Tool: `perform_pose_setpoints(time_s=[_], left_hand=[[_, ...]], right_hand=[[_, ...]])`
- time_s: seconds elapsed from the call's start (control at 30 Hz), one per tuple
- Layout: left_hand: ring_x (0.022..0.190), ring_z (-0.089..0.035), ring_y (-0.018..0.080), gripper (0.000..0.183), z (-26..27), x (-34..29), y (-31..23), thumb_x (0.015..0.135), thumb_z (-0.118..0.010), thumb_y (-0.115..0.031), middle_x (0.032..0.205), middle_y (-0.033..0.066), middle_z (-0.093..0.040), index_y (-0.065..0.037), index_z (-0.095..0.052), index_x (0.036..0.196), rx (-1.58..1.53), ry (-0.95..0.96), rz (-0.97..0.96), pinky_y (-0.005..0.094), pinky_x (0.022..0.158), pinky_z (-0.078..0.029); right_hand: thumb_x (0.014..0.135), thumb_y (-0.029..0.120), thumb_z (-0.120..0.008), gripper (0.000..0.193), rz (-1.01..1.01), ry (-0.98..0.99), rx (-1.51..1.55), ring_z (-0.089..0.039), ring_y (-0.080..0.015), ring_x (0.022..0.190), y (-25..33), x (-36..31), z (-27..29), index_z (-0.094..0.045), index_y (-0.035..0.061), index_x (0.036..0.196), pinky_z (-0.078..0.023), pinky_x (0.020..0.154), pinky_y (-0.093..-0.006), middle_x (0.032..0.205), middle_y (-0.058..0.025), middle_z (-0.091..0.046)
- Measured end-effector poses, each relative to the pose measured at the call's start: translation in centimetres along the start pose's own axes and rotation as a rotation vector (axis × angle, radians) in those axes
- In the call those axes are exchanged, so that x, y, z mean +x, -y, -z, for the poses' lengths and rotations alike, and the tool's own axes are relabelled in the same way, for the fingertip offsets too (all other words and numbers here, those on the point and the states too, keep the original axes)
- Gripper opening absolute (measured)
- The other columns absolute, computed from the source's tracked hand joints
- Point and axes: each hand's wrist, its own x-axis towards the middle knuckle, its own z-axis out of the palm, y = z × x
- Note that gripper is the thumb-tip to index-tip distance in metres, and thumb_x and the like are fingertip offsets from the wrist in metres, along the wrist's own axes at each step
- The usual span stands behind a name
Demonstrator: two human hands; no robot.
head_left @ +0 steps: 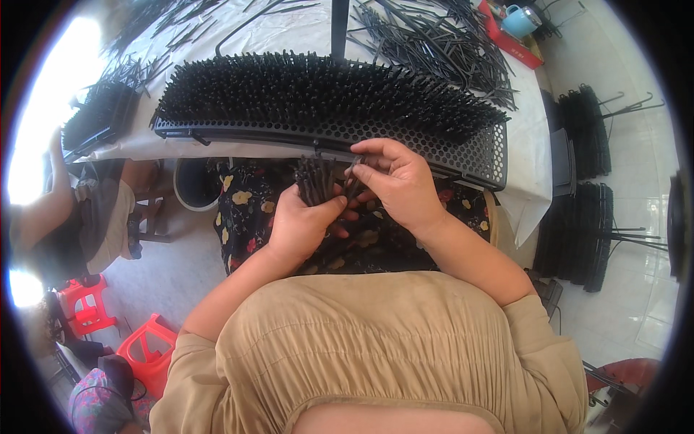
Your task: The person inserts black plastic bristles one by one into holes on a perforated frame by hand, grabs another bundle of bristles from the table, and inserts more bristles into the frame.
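A bundle of thin dark strips [314, 181] stands upright in my left hand [298, 223], which is wrapped round its lower part over my lap. Just to the right, my right hand [399, 181] pinches with thumb and forefinger at a dark strip [356, 168] beside the bundle. Beyond both hands lies a long black perforated rack [497, 160]. Many short black strips [318, 94] stand densely in its holes, while a band of holes along the front and right end shows bare. Neither hand touches the rack.
Loose dark strips [441, 47] are heaped on the white-covered table [533, 155]. A red tray [510, 43] holds a blue mug [520, 20]. Left are another filled rack [97, 119], a co-worker's arm [47, 199], a bucket [195, 188] and red stools [152, 354]. Black racks [578, 239] stand right.
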Motion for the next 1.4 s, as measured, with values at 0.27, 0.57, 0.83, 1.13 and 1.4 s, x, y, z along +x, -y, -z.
perform_pose_setpoints(time_s=[0.27, 0.57, 0.83, 1.13, 1.4], left_hand=[[0.074, -0.068, 0.0209, 0.014, -0.3, 0.0, -0.2, 0.088, -0.059, 0.003, 0.092, 0.0106, -0.068, 0.0, -0.061, 0.101, 0.043, 0.069, 0.075, 0.0327, 0.057, -0.059], [0.067, -0.066, 0.0157, 0.015, -0.3, 0.1, 0.1, 0.087, -0.062, 0.001, 0.089, 0.0083, -0.068, -0.001, -0.062, 0.102, 0.204, 0.035, 0.043, 0.0268, 0.048, -0.051], [0.064, -0.063, 0.0159, 0.013, -0.4, -0.2, -0.2, 0.087, -0.064, 0.001, 0.087, 0.0116, -0.068, 0.001, -0.06, 0.099, 0.04, 0.14, 0.038, 0.0275, 0.049, -0.049], [0.061, -0.059, 0.0166, 0.01, 0.3, 0.8, 0.5, 0.087, -0.062, 0.003, 0.081, 0.0129, -0.065, 0.001, -0.058, 0.096, -0.03, 0.046, 0.079, 0.0295, 0.048, -0.046], [0.061, -0.059, 0.0169, 0.01, 0.2, 0.9, 0.7, 0.087, -0.063, 0.002, 0.081, 0.0124, -0.065, 0.001, -0.058, 0.096, 0.024, 0.026, 0.094, 0.0296, 0.048, -0.047]], right_hand=[[0.091, 0.0, -0.066, 0.025, -0.055, 0.128, -0.169, -0.064, -0.0089, 0.082, 0.1, 0.1, 0.7, -0.06, 0.0028, 0.115, -0.054, 0.064, -0.022, 0.093, -0.0052, -0.069], [0.091, 0.0, -0.065, 0.024, -0.026, 0.097, -0.181, -0.064, -0.0096, 0.084, -1.3, -0.6, 0.5, -0.059, 0.0049, 0.114, -0.054, 0.065, -0.022, 0.093, -0.0048, -0.067], [0.092, 0.001, -0.064, 0.015, 0.017, 0.072, -0.045, -0.067, -0.0134, 0.085, 0.7, -0.2, 1.8, -0.059, 0.0034, 0.106, -0.056, 0.063, -0.0235, 0.095, -0.0085, -0.069], [0.095, -0.003, -0.059, 0.016, 0.625, -0.159, -0.156, -0.069, -0.0187, 0.091, 2.8, 1.2, 5.2, -0.055, 0.0019, 0.11, -0.059, 0.066, -0.0246, 0.11, -0.0204, -0.069], [0.095, -0.003, -0.059, 0.014, 0.714, -0.215, -0.302, -0.069, -0.0187, 0.093, 1.2, 2.5, 5.4, -0.054, 0.0006, 0.107, -0.06, 0.068, -0.0261, 0.11, -0.0205, -0.068]])
